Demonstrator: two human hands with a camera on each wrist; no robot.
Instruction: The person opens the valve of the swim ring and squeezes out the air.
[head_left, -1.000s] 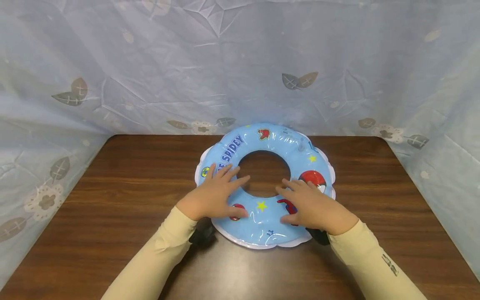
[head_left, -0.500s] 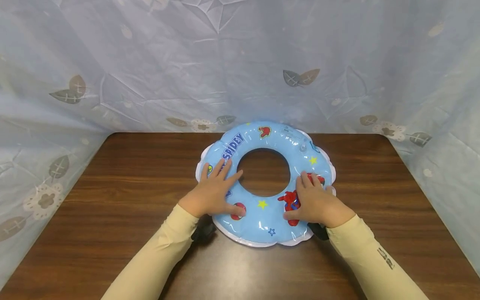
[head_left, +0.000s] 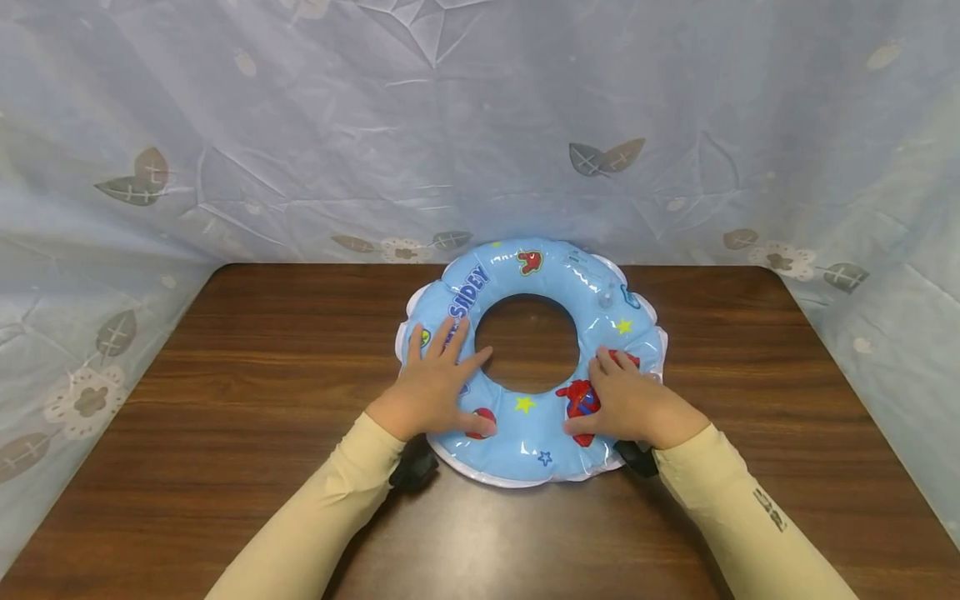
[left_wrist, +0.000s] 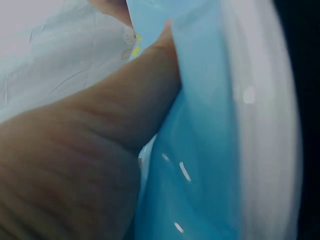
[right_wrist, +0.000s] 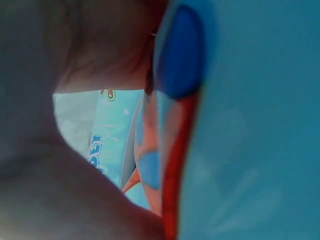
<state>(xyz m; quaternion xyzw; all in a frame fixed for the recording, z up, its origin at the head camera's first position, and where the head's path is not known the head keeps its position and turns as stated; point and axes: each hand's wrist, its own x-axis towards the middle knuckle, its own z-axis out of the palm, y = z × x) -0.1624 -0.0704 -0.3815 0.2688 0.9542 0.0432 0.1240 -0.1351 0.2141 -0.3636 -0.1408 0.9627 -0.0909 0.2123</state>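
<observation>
A light-blue inflatable swim ring with a white scalloped edge and cartoon prints lies flat on the table. My left hand rests on its near left part with fingers spread, the thumb beside a red round print. On the near right part my right hand presses down, fingers fairly straight, the thumb at a red and blue figure. In the left wrist view, the thumb touches the shiny blue vinyl. The right wrist view has my palm close against the printed vinyl. Neither hand curls round the ring.
The brown wood-grain table extends around the ring on all sides. A pale curtain with leaf and flower prints hangs behind and at both sides. The ring's far edge reaches the table's back edge.
The right hand has shifted right and settled on the ring, uncovering the red and blue figure. The left hand stays almost in place. The ring's sides look slightly drawn in.
</observation>
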